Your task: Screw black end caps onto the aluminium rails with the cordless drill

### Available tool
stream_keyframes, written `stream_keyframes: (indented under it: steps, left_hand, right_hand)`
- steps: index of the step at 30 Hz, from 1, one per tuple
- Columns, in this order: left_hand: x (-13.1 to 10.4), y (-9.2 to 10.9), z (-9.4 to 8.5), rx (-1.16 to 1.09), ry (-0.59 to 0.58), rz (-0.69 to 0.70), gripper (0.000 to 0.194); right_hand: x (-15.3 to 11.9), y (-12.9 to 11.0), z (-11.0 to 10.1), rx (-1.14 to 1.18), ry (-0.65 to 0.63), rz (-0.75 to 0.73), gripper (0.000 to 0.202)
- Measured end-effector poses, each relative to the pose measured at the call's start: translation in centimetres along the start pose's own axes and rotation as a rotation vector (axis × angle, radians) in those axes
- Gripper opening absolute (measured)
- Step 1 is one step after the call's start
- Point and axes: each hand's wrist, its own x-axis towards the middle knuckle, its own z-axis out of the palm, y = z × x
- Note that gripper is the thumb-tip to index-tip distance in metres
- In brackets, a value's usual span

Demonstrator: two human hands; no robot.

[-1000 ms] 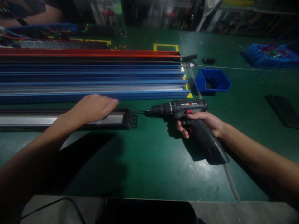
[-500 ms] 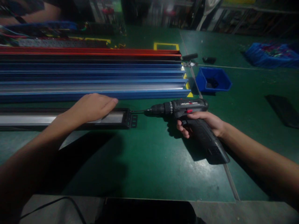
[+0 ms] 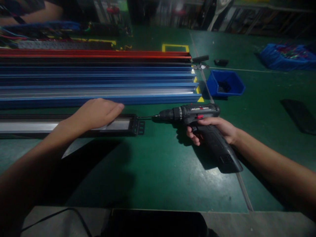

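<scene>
Head view: right hand (image 3: 222, 130) grips black cordless drill (image 3: 194, 111); black metal end plate (image 3: 135, 126)'s on, bit (image 3: 146, 117) not yet clear. Left hand (image 3: 96, 113): fingers hidden, no telling.

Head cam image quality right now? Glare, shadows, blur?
Head view: dim overall, with a glare patch on the green table below the drill; head view: dark shadows below the left hand and under the drill; head view: wires at far right smeared together, background along the top edge dark and soft.
</scene>
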Motion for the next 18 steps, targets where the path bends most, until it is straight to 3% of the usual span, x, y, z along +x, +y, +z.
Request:
stream_keyframes:
  steps: [18]
  left_hand:
    - [0.02, -0.51, 0.73, -0.046, 0.026, 0.000, 0.073]
  right_hand:
    - [0.05, 0.06, -0.05, 0.015, -0.020, -0.005, 0.030]
